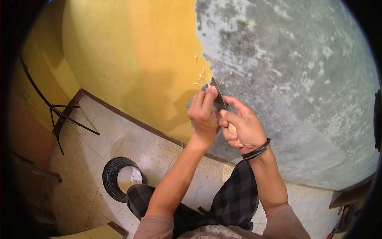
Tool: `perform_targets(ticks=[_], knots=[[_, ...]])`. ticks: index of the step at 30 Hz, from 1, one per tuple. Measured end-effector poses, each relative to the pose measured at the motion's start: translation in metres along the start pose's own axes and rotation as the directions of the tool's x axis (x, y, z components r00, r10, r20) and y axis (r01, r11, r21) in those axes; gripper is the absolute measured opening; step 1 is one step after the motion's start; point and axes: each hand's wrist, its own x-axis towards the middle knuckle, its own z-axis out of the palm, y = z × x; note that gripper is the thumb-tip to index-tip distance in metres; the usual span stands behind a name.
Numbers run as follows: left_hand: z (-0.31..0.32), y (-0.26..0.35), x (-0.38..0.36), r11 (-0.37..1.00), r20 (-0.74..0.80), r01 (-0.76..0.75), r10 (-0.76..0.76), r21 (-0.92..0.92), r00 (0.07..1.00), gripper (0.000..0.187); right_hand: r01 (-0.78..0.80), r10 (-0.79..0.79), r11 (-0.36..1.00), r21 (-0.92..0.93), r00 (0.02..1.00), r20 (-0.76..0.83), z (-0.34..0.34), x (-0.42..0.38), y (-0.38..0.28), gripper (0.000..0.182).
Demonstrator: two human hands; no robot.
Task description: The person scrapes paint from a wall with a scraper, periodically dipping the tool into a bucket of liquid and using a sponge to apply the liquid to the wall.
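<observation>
My right hand [246, 125] is wrapped round the pale handle of a scraper [219, 97]. Its dark metal blade points up and meets the wall where the yellow paint [167, 79] gives way to bare grey plaster [278, 87]. Against the blade's left side, my left hand [203, 111] has its fingers curled and its fingertips pressed near the blade's upper part. Loose paint flakes [201, 75] cling just above the blade tip. Part of the handle is hidden in my right palm.
A black bucket [109, 179] with whitish contents stands on the tiled floor [95, 139], beside my knee. Paint scrapings [211, 165] lie along the wall's foot. At the left, a black tripod stand [53, 109] stands near the corner. Dark skirting [131, 117] edges the yellow wall.
</observation>
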Motion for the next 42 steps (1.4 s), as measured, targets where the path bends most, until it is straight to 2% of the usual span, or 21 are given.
perform_targets(ticks=[1,3,5,7,9,10,11,13,15,17,18,21,23,25,26,28,30,33,34,37,42], knots=[[-0.002,0.001,0.0,0.999,-0.011,0.046,-0.046,0.025,0.999,0.021,0.006,-0.006,1.0,-0.018,1.0,-0.007,0.002,0.0,0.002,0.042],[0.001,0.002,-0.002,0.998,-0.023,0.033,-0.032,0.053,0.999,0.022,-0.018,0.018,1.0,0.011,1.0,-0.01,-0.005,-0.001,0.002,0.041],[0.012,0.0,-0.006,0.999,-0.108,-0.042,0.041,-0.007,0.993,0.023,0.007,-0.007,1.0,-0.027,1.0,-0.017,-0.011,-0.006,-0.001,0.041],[0.012,-0.008,-0.005,1.0,-0.107,-0.014,0.015,0.008,0.994,0.024,-0.026,0.027,1.0,-0.013,0.999,0.024,-0.01,0.008,-0.004,0.041],[0.005,-0.016,0.002,0.974,-0.111,0.008,0.018,0.227,0.994,0.022,-0.003,0.004,1.0,-0.025,1.0,0.009,-0.001,0.024,0.0,0.041],[0.001,-0.013,0.004,0.993,-0.105,0.049,-0.037,0.111,0.994,0.022,-0.044,0.046,0.997,-0.056,0.998,0.033,0.005,0.019,-0.005,0.042],[0.0,-0.01,0.006,0.992,-0.109,0.052,-0.039,0.114,0.993,0.022,-0.046,0.048,0.997,-0.061,0.998,0.036,0.005,0.016,-0.006,0.042],[-0.005,-0.006,0.002,0.995,-0.037,0.06,-0.057,0.076,0.998,0.024,0.044,-0.043,0.997,-0.059,0.999,0.026,0.005,0.006,0.002,0.042],[0.005,-0.001,-0.003,0.999,-0.062,-0.031,0.029,-0.028,0.998,0.024,0.033,-0.033,0.999,-0.035,0.999,0.002,-0.002,0.0,0.001,0.041],[0.003,-0.003,-0.002,0.999,-0.049,-0.014,0.015,0.04,0.999,0.02,-0.002,0.001,1.0,0.012,0.999,0.035,-0.01,0.006,-0.001,0.041],[-0.001,-0.008,0.003,0.999,-0.043,-0.014,0.015,0.034,0.999,0.02,0.036,-0.037,0.999,0.015,0.998,0.044,-0.001,0.017,0.002,0.041],[-0.011,-0.017,0.012,0.993,-0.035,0.054,-0.051,0.109,0.998,0.022,-0.014,0.015,0.999,-0.051,1.0,0.018,0.022,0.022,-0.005,0.042],[-0.011,-0.014,0.005,0.993,0.045,0.071,-0.076,0.094,0.996,0.024,0.013,-0.012,0.998,-0.055,1.0,0.012,0.014,0.001,0.001,0.042],[0.004,-0.003,0.0,1.0,-0.051,-0.001,0.0,-0.017,0.999,0.021,0.057,-0.057,0.996,-0.067,0.998,0.011,0.004,0.002,-0.003,0.042],[0.004,-0.005,0.0,1.0,-0.06,0.01,-0.009,0.023,0.998,0.02,0.026,-0.026,0.999,-0.041,0.999,0.019,-0.001,0.004,-0.004,0.041],[0.001,-0.012,0.007,0.998,-0.056,0.007,-0.004,0.056,0.998,0.019,0.026,-0.027,0.999,0.021,0.999,0.043,0.005,0.016,-0.003,0.041],[-0.008,-0.018,0.015,0.993,-0.06,0.082,-0.077,0.082,0.995,0.018,0.001,-0.001,0.999,-0.05,1.0,0.011,0.02,0.021,-0.007,0.042],[-0.011,-0.008,0.013,0.994,0.001,0.043,-0.044,0.098,0.999,0.018,0.018,-0.019,0.998,-0.063,1.0,-0.001,0.014,0.005,-0.004,0.041],[-0.005,-0.007,0.011,1.0,-0.029,-0.007,0.007,-0.012,1.0,0.019,0.052,-0.052,0.997,-0.062,0.999,-0.008,0.009,0.001,-0.004,0.041],[0.008,0.004,0.002,0.999,-0.056,-0.008,0.005,-0.053,0.998,0.015,-0.016,0.016,1.0,-0.005,1.0,-0.007,-0.006,-0.007,-0.012,0.04],[0.009,0.001,0.006,1.0,-0.088,0.011,-0.012,-0.013,0.996,0.015,-0.003,0.001,0.999,-0.05,0.999,-0.039,-0.001,-0.002,-0.013,0.042]])
